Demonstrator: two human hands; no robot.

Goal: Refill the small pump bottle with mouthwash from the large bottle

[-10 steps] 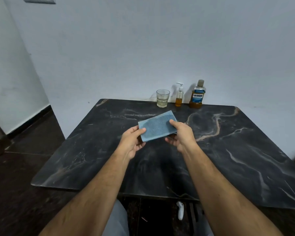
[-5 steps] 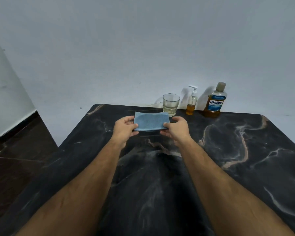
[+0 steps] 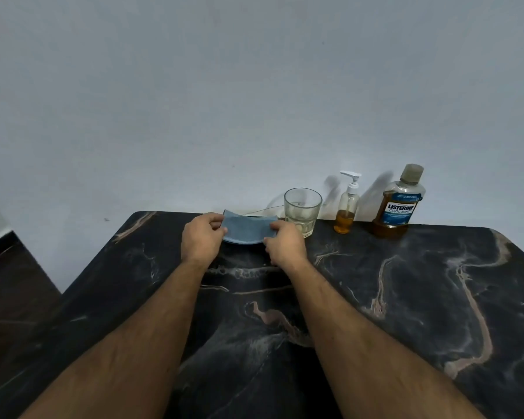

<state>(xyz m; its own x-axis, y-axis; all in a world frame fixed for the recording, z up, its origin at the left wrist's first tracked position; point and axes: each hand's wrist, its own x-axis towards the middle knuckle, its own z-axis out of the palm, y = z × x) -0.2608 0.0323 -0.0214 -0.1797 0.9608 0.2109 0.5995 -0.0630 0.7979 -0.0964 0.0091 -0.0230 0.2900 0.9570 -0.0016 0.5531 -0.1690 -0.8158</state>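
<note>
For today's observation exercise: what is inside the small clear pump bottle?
The small clear pump bottle holds amber liquid in its lower part, with the pump's tube running down into it; the upper part looks empty.

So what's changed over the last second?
Both hands, left hand and right hand, carried the blue cloth away from the body to the table's far edge, beside the glass. Both still grip it. Pump bottle and large bottle untouched.

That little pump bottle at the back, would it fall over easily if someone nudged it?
Probably yes. The small pump bottle is tall and narrow, so a push near its white pump head would likely tip it. Only its bottom part holds amber liquid, so it is likely light and may slide on the smooth dark table. It looks like clear plastic, so probably not fragile.
</note>
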